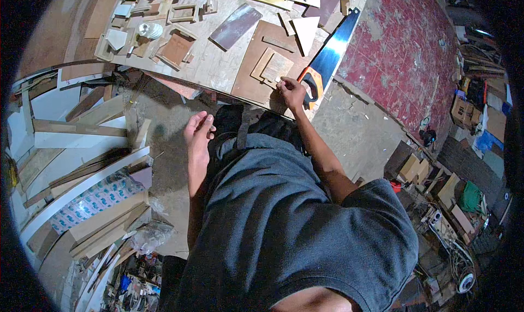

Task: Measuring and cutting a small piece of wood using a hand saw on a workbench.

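My right hand [293,94] is over the table's near edge, its fingertips pinched at a small whitish piece [278,79], too small to name. Just beyond those fingers lies a stack of small square wooden pieces [273,65] on a brown board [246,74]. A handsaw [327,55] with an orange and black handle rests right beside that hand, its blade pointing away. My left hand [198,128] is raised off the table to the left, fingers loosely bent and apart, with nothing visible in it.
Across the wooden table [210,66] lie a dark rectangular panel [236,26], a white triangular piece [305,32], small wooden frames [177,47] and a clear round container [148,30]. Stacked boards [82,126] crowd the left; a red floor area [396,55] and clutter are at right.
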{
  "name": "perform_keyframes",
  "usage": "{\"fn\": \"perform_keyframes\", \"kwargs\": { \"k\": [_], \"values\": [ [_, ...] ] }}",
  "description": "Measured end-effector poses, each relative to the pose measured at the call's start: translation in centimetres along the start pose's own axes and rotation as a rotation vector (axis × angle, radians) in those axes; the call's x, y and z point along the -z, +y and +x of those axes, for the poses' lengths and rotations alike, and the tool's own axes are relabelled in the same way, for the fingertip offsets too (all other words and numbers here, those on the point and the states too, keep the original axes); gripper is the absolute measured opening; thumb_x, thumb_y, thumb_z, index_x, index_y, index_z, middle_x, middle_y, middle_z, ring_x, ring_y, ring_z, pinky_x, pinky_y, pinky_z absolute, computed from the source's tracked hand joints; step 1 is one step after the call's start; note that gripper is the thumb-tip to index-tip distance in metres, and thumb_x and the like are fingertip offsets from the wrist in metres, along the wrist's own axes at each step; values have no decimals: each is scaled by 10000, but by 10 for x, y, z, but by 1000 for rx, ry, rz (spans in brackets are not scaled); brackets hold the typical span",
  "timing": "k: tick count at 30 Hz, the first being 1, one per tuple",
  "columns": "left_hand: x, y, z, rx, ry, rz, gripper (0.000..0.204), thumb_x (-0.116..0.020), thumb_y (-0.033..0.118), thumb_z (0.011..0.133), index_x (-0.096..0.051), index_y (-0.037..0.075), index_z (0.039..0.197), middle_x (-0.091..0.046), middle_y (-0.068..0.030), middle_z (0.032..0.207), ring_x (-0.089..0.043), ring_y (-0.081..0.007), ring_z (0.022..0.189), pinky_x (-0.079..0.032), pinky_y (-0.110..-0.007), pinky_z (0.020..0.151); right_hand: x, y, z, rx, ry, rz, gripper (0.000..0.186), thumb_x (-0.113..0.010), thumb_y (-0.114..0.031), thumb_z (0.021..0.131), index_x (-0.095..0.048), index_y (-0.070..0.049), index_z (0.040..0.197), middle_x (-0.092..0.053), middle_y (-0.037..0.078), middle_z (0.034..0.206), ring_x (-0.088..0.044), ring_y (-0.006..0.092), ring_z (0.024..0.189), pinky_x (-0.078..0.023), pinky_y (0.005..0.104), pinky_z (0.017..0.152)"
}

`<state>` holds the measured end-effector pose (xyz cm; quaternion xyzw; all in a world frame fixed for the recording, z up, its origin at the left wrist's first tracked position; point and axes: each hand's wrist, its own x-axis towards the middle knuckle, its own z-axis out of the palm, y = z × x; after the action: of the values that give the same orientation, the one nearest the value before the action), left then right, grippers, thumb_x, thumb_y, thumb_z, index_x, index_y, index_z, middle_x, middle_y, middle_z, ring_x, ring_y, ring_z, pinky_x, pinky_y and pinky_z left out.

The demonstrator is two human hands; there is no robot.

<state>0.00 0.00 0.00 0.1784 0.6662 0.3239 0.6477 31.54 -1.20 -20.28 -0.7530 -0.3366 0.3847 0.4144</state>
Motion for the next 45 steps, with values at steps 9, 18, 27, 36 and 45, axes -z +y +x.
{"fn": "perform_keyframes", "kwargs": {
  "k": [9,18,27,36,45],
  "values": [
    [-2,0,0,-17,22,-5,267,-740,146,906,-615,49,1120,-614,15,910,-571,-75,718,-419,-215,576,3,-4,-5,-14,21,42,218,-724,-154,865,-746,-3,1021,-760,81,819,-734,172,758,-563,300,749],
    [-1,0,-1,-17,10,1,258,-734,135,908,-618,59,1125,-614,20,901,-572,-76,713,-415,-212,574,7,8,-2,63,40,-125,249,-734,-152,859,-736,41,1016,-753,89,811,-694,120,698,-556,258,670],
    [-3,2,-2,-16,10,-16,246,-731,130,910,-619,64,1118,-607,24,894,-572,-76,705,-413,-209,570,2,8,1,68,18,-123,225,-772,-175,830,-756,31,920,-749,85,784,-695,123,693,-554,263,647],
    [-5,5,-2,-13,15,-9,244,-724,130,915,-617,56,1121,-601,19,886,-572,-73,704,-413,-208,566,-3,10,3,-4,8,-149,198,-779,-163,835,-752,27,884,-739,77,756,-655,90,633,-516,240,598],
    [-2,3,2,33,12,2,299,-723,140,921,-588,78,1181,-649,2,1018,-573,-84,741,-406,-227,613,-5,7,4,-1,7,-133,233,-772,-195,851,-746,36,862,-727,61,716,-643,81,602,-508,235,564]
  ]
}}
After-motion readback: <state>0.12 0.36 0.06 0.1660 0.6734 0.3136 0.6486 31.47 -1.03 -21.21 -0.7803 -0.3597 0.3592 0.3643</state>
